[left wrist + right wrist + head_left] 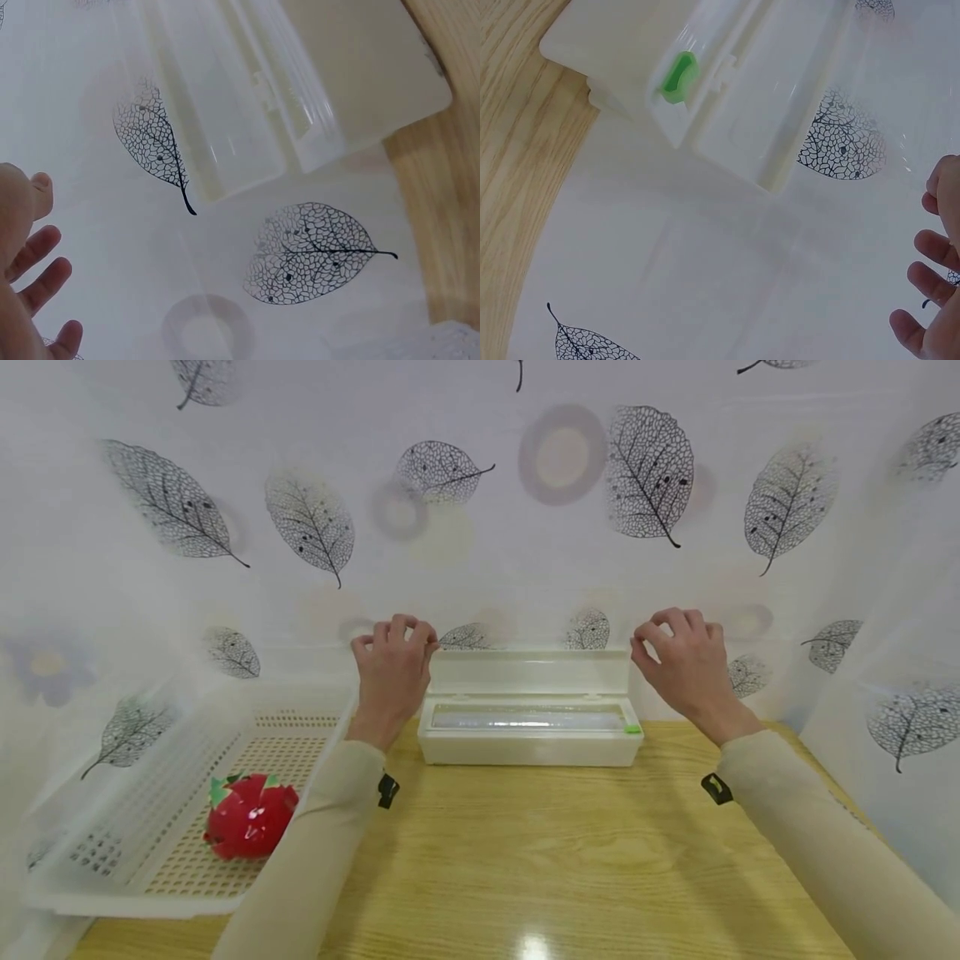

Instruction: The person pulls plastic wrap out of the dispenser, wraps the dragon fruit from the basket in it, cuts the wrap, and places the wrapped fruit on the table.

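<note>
Because the dispenser's lid (pixel 528 672) stands raised on its hinge, the roll of clear film (pixel 525 719) inside the white cling-film dispenser (pixel 531 755) is exposed. The dispenser sits at the table's (pixel 555 847) far edge, between 2 hands held at about lid height: the left hand (pixel 393 675) just beside the lid's left corner, the right hand (pixel 686 664) a little off its right end. On each, the thumb and forefinger close to a pinch while the other 3 fingers curl loosely. Glints beside the right thumb suggest a pulled-out film sheet (pixel 906 157) in that grip; at the left it is too transparent to make out, though I judge that both hands hold its edge, set wide apart to keep it spread flat. A green cutter slider (pixel 679 77) rests at the dispenser's right end, probably parked out of the film's way. To the left, a white perforated basket (pixel 142 906) holds 1 red artificial dragon fruit (pixel 251 818), its mesh walls presumably keeping the fruit from rolling.
</note>
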Available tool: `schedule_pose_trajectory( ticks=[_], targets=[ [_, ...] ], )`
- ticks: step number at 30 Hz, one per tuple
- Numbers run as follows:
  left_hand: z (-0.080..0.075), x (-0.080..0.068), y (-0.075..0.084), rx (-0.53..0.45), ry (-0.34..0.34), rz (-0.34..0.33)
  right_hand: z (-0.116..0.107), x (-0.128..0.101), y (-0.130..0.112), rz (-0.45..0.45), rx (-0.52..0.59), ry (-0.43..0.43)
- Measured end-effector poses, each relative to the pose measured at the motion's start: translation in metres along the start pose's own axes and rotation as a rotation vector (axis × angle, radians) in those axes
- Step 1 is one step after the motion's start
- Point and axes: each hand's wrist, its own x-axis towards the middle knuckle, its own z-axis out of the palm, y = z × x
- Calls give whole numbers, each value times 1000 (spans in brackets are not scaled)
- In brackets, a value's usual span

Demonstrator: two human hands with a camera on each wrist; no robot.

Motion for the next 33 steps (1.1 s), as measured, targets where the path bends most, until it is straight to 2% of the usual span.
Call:
schedule_pose_trajectory(
  ticks=[9,14,19,22,27,30,33],
  targets=[
    [-2,4,0,20,24,-6,-3,4,-2,10,-8,9],
    [-4,6,2,-35,16,-36,-5,6,-5,91,74,-15],
    [-3,7,2,-183,-24,-78,-8,8,-9,255,298,-82],
    [-3,7,1,-296,-48,-112,-9,8,-10,353,413,-155],
    [2,8,-3,-567,-96,-166,-12,7,-11,504,579,-292],
    [5,8,-6,-701,-145,-169,-11,7,-11,546,687,-322],
    [6,7,-6,-778,-188,-189,-9,7,-10,562,781,-319]
  ],
)
